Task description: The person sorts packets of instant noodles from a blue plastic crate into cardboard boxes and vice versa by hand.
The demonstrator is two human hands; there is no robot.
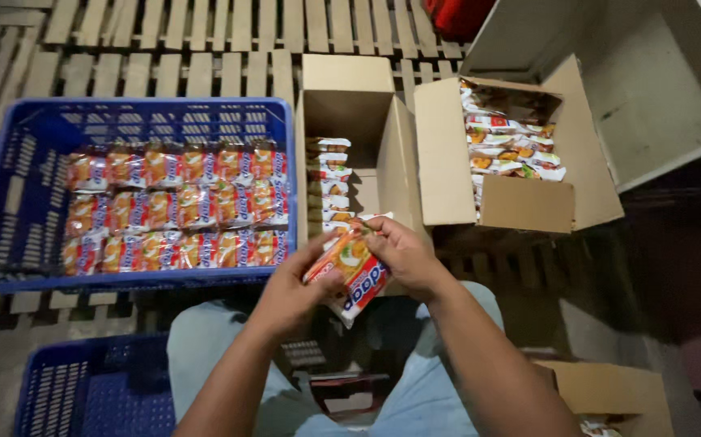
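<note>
Noodle packet (353, 271), orange and white: being held between both hands above the lap. Left hand (294, 293) is pinching its lower edge; right hand (403, 255) is gripping its upper end, fingers curled. Just beyond, an open carton (350, 101) is holding a row of packets on edge. Blue crate (10, 243), left, is carrying three packet rows. Second carton (520, 202), right, is lying farther back.

Left hand (290, 293), right hand (403, 255) raised together, fingers curled, grip closed.
</note>
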